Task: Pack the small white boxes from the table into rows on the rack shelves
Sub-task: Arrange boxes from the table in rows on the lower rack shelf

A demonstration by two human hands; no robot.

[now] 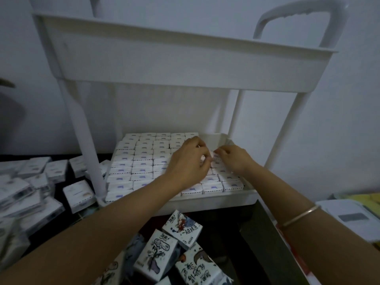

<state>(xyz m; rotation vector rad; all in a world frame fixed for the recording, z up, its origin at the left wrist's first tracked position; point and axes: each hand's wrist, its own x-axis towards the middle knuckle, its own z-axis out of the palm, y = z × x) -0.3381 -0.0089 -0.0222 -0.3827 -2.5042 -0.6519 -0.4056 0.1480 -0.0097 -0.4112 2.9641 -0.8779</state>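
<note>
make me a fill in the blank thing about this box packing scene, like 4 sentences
1. The left hand and right hand work at the shelf that is the ____ of the two in view.
2. The packed boxes in it stand in neat ____.
3. The bangle sits on the person's ____ arm.
4. The heap of loose boxes lies on the ____ side of the rack.

Missing words: lower; rows; right; left
</note>
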